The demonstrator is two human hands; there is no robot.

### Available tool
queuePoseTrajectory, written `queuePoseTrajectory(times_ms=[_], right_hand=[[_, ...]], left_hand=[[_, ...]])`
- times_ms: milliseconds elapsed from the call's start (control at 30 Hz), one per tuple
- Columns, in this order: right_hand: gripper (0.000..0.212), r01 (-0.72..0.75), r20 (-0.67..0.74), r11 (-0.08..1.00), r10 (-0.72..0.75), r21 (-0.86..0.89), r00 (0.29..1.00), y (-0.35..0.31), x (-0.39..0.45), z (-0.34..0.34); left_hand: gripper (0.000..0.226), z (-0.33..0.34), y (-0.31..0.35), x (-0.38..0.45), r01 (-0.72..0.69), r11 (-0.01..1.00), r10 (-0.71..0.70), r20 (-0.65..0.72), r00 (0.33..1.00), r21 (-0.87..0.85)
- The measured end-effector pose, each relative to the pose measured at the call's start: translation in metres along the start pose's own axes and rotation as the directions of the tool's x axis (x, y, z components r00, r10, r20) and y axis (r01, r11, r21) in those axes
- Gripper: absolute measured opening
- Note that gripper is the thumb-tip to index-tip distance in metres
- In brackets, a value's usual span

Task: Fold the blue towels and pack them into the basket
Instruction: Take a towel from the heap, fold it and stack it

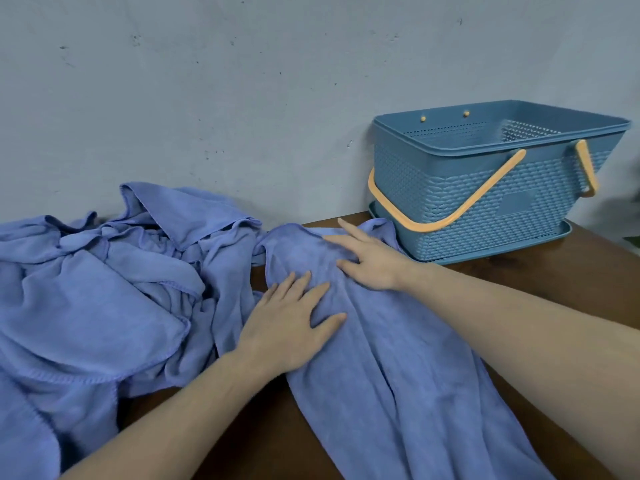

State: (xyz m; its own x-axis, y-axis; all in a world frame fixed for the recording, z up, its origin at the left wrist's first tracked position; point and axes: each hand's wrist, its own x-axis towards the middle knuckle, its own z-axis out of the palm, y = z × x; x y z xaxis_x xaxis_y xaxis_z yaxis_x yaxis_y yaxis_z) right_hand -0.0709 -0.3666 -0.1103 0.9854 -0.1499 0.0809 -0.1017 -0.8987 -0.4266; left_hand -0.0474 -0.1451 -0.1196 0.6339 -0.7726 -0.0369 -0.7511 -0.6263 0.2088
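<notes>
Starting at the left, a heap of unfolded blue towels (104,289) lies crumpled on the brown surface (263,420), reaching to the wall. Just right of it, one towel (398,393) is drawn out on its own, its long axis running from the near edge away toward the basket, narrow and still wrinkled. Both hands press flat on its far half with straight fingers, grasping nothing: the left hand (291,327) sits nearer the person, on the towel's left border, and the right hand (367,261) lies just beyond it, closer to the far end. So the cloth lies directly under each grip, with most of its length trailing back toward the person. The blue basket (450,209) stands at the right against the wall, its orange handles folded down. It looks empty, and the towel's far end almost touches it. Judging from this, folding would bring the near end up toward the hands.
</notes>
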Motion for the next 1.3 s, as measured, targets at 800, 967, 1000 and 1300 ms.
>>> queuePoseTrajectory(times_ms=[800,967,1000,1300], right_hand=[[0.043,0.141,-0.139,0.99,-0.14,-0.006,0.98,-0.016,-0.183,0.006],[0.025,0.239,-0.37,0.964,-0.181,0.117,0.911,-0.022,-0.219,0.004],[0.024,0.263,-0.37,0.955,-0.196,0.139,0.908,-0.026,-0.232,0.001],[0.024,0.257,-0.141,0.962,-0.244,0.088,0.96,-0.029,-0.301,0.003]], left_hand=[[0.039,0.022,0.048,-0.108,-0.434,0.872,0.339,-0.361,0.869,-0.227],[0.056,0.023,0.031,-0.121,-0.34,0.918,0.277,-0.287,0.917,-0.202],[0.058,0.023,0.028,-0.123,-0.323,0.926,0.263,-0.278,0.924,-0.197],[0.011,0.021,0.018,-0.121,-0.284,0.952,0.181,-0.535,0.825,-0.116]])
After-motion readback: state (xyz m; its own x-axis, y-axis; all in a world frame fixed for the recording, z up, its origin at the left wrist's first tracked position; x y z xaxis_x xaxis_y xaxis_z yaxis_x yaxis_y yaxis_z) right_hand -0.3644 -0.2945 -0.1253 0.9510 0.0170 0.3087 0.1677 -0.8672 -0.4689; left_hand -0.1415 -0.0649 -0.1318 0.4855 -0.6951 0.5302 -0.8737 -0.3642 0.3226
